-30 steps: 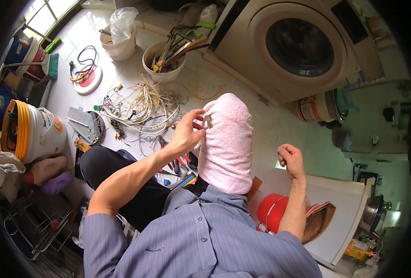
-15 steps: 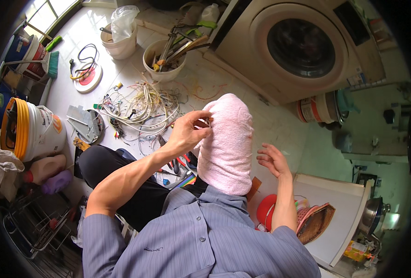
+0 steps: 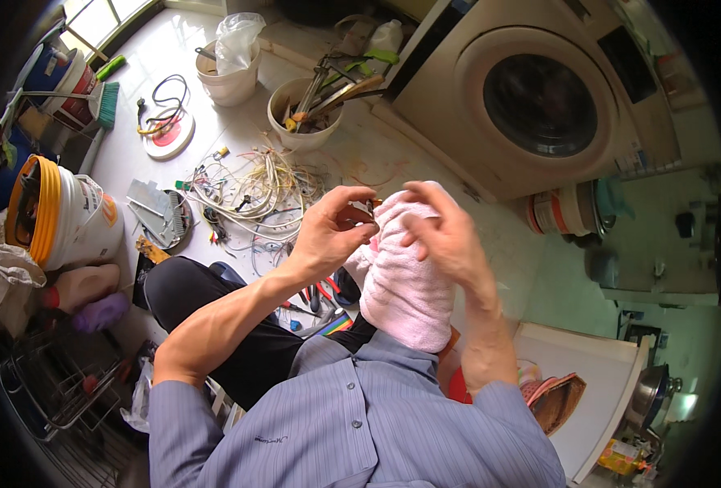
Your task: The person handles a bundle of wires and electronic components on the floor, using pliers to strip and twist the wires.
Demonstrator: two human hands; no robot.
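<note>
A pink towel (image 3: 405, 301) is draped over my right leg, creased toward its lower end. Beside the towel's left edge, my left hand (image 3: 337, 230) pinches a small dark item between thumb and fingers; its kind is too small to make out. My right hand (image 3: 444, 232) hangs over the upper part of the towel, its fingers apart and slightly blurred, with nothing seen in it. A heap of tangled cables (image 3: 267, 191) lies on the floor beyond my left hand. Red-handled pliers (image 3: 325, 290) lie between my legs, partly hidden.
A washing machine (image 3: 450, 122) stands at the far right. Two white buckets, one with tools (image 3: 299, 138) and one with a plastic bag (image 3: 230, 85), stand at the back. A white bucket with a yellow rim (image 3: 88, 220) is at left, near a metal plate (image 3: 155, 210).
My right hand has moved left and forward, from beside the towel to over it. The left hand keeps its pinch beside the towel. The whole view has shifted slightly.
</note>
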